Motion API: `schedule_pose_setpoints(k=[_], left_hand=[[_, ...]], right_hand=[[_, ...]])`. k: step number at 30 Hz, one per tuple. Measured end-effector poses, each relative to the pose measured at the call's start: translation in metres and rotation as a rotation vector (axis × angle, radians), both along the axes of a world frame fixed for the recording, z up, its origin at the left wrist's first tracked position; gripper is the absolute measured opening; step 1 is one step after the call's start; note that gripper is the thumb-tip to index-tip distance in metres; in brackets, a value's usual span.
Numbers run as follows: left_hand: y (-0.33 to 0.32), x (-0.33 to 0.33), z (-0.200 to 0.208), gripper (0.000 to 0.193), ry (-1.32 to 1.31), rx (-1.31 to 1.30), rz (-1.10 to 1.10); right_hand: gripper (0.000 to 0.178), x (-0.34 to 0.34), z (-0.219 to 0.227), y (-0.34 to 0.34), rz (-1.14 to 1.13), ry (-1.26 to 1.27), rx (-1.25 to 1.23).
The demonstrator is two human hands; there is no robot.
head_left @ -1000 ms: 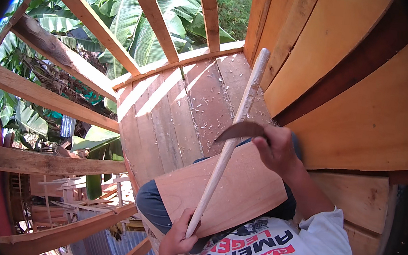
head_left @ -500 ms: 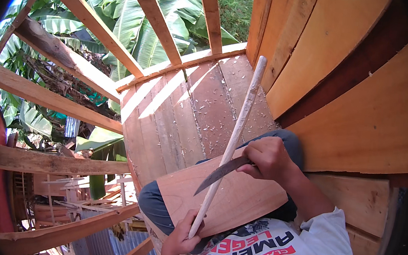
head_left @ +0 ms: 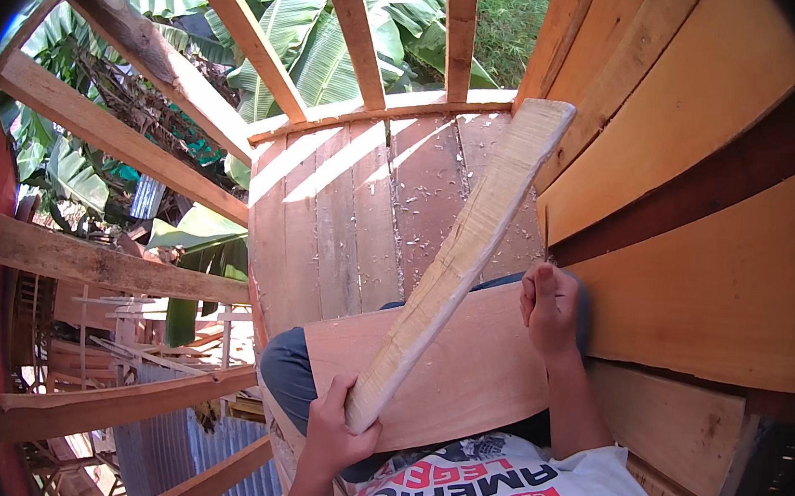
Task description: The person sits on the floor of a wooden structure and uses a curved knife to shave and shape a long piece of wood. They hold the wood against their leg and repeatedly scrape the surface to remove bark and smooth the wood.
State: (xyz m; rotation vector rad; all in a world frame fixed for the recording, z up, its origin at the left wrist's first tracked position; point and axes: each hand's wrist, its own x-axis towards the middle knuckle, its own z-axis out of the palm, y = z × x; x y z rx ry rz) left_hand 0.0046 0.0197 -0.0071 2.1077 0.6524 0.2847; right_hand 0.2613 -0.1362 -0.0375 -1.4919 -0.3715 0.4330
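Observation:
A long pale wooden slat [head_left: 459,264] slants up and away from me, its broad face showing. My left hand [head_left: 339,433] is closed around its near end. To the right of the slat, my right hand [head_left: 554,308] is closed in a fist on the knife [head_left: 546,227]. The knife's dark blade points away from me and shows almost edge-on as a thin line, apart from the slat. Its handle is hidden in my fingers. Under the slat, a flat wooden board [head_left: 463,361] lies across my lap.
Small shavings [head_left: 420,214] are scattered over the plank floor [head_left: 318,269]. Wooden plank walls [head_left: 703,290] rise close on my right. Spaced wooden bars [head_left: 114,267] stand along the left and far sides, with banana leaves [head_left: 316,55] beyond.
The stick, seen narrow before, has turned so its broad face shows. My right hand has drawn the knife off it to the right, and the blade has swung to point away.

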Motion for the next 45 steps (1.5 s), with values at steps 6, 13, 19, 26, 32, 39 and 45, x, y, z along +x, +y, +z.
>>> schedule_pose_setpoints(k=[6, 13, 19, 26, 32, 39, 45], left_hand=[[-0.002, 0.025, 0.005, 0.050, -0.112, 0.073, 0.160], [0.000, 0.039, 0.007, 0.051, -0.167, 0.082, 0.233], [0.002, 0.040, 0.015, 0.051, -0.193, -0.096, 0.252], [-0.008, 0.047, 0.012, 0.052, -0.280, -0.366, 0.238], [-0.014, 0.049, 0.008, 0.051, -0.284, -0.337, 0.196], [-0.027, 0.041, 0.023, 0.050, -0.209, -0.514, 0.155], [-0.039, 0.036, 0.021, 0.049, -0.240, -0.574, 0.170]], right_hand=[[0.049, -0.073, -0.002, 0.004, 0.469, 0.084, 0.004], [0.046, -0.092, -0.007, -0.006, 0.682, 0.333, 0.024], [0.031, -0.077, -0.011, -0.019, 0.582, 0.168, -0.117], [0.016, -0.066, 0.019, -0.003, 0.471, -0.324, -0.276], [0.011, -0.047, 0.027, 0.013, 0.423, -0.668, -0.482], [0.022, -0.020, 0.030, 0.025, 0.329, -0.912, -0.560], [0.030, -0.017, 0.024, 0.025, 0.255, -0.803, -0.513]])
